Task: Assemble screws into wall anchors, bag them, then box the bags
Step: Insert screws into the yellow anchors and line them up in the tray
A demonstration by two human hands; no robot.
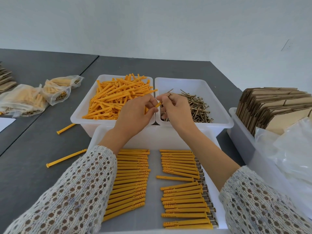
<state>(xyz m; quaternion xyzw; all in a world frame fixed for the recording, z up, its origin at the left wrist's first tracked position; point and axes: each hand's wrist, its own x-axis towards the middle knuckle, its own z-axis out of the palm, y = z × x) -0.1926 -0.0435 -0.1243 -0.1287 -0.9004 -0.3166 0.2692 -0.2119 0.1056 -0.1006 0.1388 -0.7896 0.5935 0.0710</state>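
My left hand [137, 111] grips a yellow wall anchor [158, 104], its end poking out toward my right hand [175, 108]. My right hand pinches a brass screw [169, 95] right at the anchor's end and holds more screws in its palm. Both hands hover over the seam between two white bins: the left bin [79, 114] full of loose yellow anchors, the right bin [219, 105] holding a heap of screws. In front of me a white tray [152, 166] holds two rows of assembled anchors with screw heads showing on the right row.
Several filled clear bags [25, 98] lie at the left on the grey table. Two loose anchors [65, 157] lie left of the tray. At the right, a white bin [236, 125] holds flattened cardboard boxes [273, 107] and empty plastic bags [290, 149].
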